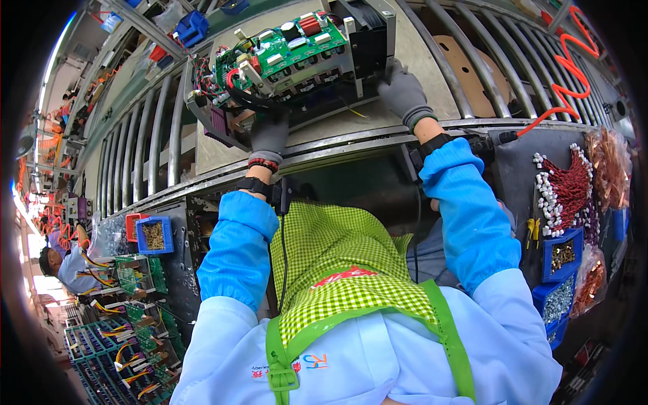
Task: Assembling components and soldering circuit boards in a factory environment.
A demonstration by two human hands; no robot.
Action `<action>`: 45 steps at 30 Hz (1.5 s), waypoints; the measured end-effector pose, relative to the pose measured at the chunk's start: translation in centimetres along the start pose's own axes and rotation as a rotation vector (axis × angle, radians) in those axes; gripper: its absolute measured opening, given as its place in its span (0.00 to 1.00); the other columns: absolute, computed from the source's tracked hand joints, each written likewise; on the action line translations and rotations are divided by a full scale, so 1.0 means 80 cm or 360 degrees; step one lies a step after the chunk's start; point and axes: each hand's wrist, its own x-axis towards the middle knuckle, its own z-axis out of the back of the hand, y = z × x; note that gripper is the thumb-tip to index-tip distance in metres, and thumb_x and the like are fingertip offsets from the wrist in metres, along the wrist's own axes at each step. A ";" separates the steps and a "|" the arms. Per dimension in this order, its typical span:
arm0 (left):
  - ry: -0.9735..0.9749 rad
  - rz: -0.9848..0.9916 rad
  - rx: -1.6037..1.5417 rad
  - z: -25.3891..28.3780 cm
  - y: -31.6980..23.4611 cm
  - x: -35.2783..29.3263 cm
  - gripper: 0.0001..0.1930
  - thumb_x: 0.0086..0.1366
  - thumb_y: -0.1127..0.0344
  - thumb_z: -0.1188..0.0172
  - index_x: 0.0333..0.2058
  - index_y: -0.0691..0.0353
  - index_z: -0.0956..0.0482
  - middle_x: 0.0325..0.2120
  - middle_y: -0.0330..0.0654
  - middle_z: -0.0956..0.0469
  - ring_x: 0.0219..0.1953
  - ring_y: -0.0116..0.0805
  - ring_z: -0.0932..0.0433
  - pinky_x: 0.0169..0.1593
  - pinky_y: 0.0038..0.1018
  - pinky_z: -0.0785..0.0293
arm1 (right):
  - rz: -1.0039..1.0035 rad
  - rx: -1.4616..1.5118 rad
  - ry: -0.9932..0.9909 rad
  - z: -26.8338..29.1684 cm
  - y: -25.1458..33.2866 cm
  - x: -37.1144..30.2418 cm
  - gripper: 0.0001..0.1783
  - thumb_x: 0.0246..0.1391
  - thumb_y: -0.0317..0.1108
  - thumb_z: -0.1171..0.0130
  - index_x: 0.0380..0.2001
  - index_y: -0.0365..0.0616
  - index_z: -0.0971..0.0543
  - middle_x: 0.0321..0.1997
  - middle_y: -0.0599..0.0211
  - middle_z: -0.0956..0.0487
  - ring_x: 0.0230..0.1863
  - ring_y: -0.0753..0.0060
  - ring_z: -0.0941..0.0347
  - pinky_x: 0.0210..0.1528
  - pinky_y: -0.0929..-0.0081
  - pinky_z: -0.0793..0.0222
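An electronics unit [297, 54] with a green circuit board on top and metal brackets at its ends sits on a pale board on the roller conveyor. My left hand [270, 136], in a grey glove, is against the near side of the unit, toward its left end. Its fingers disappear into the dark shadow under the cables there. At the unit's right end, my gloved right hand [406, 94] grips the lower corner beside the black end plate. A short yellow wire [354, 110] sticks out between the two hands.
Metal rollers [159, 131] run to both sides. A red coiled air hose [563, 88] hangs at right. Red-white wire bundles [563, 189] and blue screw bins [562, 255] lie to my right; another blue bin [154, 235] and stacked circuit boards [125, 337] are at left. A co-worker [67, 266] is far left.
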 end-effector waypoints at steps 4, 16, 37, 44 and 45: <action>0.0070 -0.0069 0.0101 0.006 -0.008 0.001 0.24 0.64 0.43 0.52 0.35 0.56 0.17 0.32 0.53 0.20 0.37 0.57 0.21 0.41 0.47 0.27 | -0.0097 -0.0094 0.0045 0.003 0.007 0.002 0.30 0.51 0.42 0.47 0.54 0.37 0.35 0.45 0.39 0.23 0.45 0.39 0.25 0.50 0.51 0.30; -0.0043 -0.0565 0.0220 0.036 0.018 -0.059 0.27 0.57 0.56 0.39 0.54 0.62 0.29 0.51 0.56 0.28 0.53 0.56 0.30 0.56 0.43 0.33 | 0.0035 -0.0003 -0.0036 -0.014 -0.020 -0.007 0.35 0.49 0.38 0.46 0.62 0.42 0.38 0.46 0.38 0.23 0.44 0.36 0.26 0.50 0.50 0.30; -0.0039 0.1242 0.1350 0.360 0.288 -0.184 0.19 0.61 0.55 0.46 0.48 0.53 0.22 0.40 0.46 0.19 0.43 0.48 0.20 0.54 0.50 0.35 | -0.0103 -0.1936 0.1244 0.175 -0.108 -0.080 0.44 0.28 0.74 0.35 0.38 0.45 0.16 0.42 0.51 0.18 0.44 0.53 0.21 0.46 0.63 0.25; 0.0195 0.1480 0.1230 0.364 0.336 -0.188 0.10 0.63 0.62 0.47 0.38 0.49 0.17 0.39 0.43 0.17 0.43 0.44 0.18 0.47 0.45 0.29 | -0.0126 -0.1771 0.1384 0.132 -0.116 -0.058 0.49 0.19 0.69 0.29 0.43 0.42 0.18 0.46 0.56 0.18 0.47 0.57 0.21 0.49 0.67 0.25; 0.0190 0.1482 0.1231 0.366 0.337 -0.189 0.10 0.63 0.63 0.47 0.38 0.49 0.17 0.39 0.43 0.17 0.43 0.45 0.18 0.45 0.44 0.28 | -0.0044 -0.1659 0.1437 0.137 -0.104 -0.061 0.49 0.18 0.70 0.30 0.41 0.42 0.17 0.44 0.55 0.18 0.46 0.57 0.21 0.48 0.67 0.25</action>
